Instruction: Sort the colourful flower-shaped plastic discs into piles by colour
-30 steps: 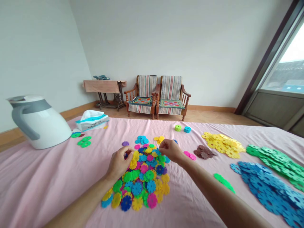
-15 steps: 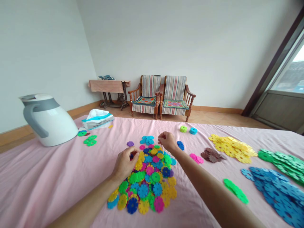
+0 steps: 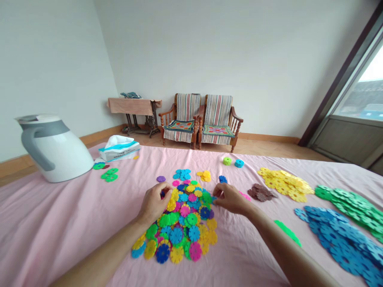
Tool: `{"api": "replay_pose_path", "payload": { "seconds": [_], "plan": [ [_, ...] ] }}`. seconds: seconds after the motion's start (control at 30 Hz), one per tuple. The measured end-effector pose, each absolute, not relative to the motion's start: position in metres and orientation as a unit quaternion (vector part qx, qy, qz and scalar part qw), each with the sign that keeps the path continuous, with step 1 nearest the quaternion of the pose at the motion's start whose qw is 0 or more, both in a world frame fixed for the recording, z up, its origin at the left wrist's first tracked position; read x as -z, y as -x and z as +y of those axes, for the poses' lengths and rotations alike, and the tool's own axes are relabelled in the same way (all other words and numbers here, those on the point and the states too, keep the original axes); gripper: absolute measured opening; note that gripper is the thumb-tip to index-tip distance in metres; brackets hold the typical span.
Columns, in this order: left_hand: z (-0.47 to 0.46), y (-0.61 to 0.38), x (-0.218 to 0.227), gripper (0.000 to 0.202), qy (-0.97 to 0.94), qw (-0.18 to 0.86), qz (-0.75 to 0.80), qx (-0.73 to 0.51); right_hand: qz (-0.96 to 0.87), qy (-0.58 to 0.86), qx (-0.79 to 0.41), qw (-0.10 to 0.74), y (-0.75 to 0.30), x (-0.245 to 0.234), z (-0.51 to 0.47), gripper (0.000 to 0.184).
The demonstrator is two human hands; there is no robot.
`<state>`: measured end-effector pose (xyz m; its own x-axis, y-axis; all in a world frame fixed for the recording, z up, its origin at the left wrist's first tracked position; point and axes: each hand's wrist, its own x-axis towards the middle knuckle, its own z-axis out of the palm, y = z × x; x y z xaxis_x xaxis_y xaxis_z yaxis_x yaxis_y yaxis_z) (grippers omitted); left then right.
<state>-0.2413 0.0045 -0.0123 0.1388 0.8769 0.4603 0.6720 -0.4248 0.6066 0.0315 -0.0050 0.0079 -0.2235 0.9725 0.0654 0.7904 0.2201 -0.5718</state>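
Observation:
A heap of flower-shaped plastic discs [image 3: 176, 235] in many colours lies in front of me. My left hand [image 3: 154, 202] is at the heap's upper left, its fingers curled together. Yellow discs [image 3: 171, 202] sit right against its thumb, and a dark blue disc [image 3: 162, 194] shows inside the curl; what the fingers grip is partly hidden. At the heap's right edge my right hand [image 3: 228, 198] pinches a light blue disc [image 3: 214, 199]. Beyond the heap lie small groups of light blue discs [image 3: 182, 174] and yellow discs [image 3: 204, 175], a purple disc [image 3: 160, 179] and dark blue discs [image 3: 222, 179].
Right of my right arm are piles of brown [image 3: 261, 193], yellow [image 3: 284, 183], green [image 3: 350, 205] and blue discs [image 3: 338, 239] on the pink cloth [image 3: 113, 223]. A white jug [image 3: 64, 155] and a tissue pack [image 3: 119, 149] stand left. Two chairs [image 3: 217, 119] stand beyond.
My right hand has come back from beyond the heap to its right edge, uncovering the small yellow group. My left hand has stayed beside the heap. The view has shifted slightly.

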Motion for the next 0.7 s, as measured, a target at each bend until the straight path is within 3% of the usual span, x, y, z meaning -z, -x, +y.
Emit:
{"api": "replay_pose_path", "payload": {
  "seconds": [0.37,0.53,0.7],
  "plan": [
    [0.004,0.241,0.012,0.015,-0.745,0.130,0.519,-0.398,-0.721,0.562,-0.310,0.261,-0.047,0.000,0.011,0.009],
    [0.004,0.241,0.011,0.016,-0.743,0.133,0.522,-0.396,-0.668,0.594,-0.289,0.342,-0.027,-0.008,0.026,0.004],
    [0.004,0.242,0.012,0.016,-0.740,0.136,0.521,-0.403,-0.663,0.613,-0.256,0.345,0.015,-0.010,0.052,0.005]
  ]
}}
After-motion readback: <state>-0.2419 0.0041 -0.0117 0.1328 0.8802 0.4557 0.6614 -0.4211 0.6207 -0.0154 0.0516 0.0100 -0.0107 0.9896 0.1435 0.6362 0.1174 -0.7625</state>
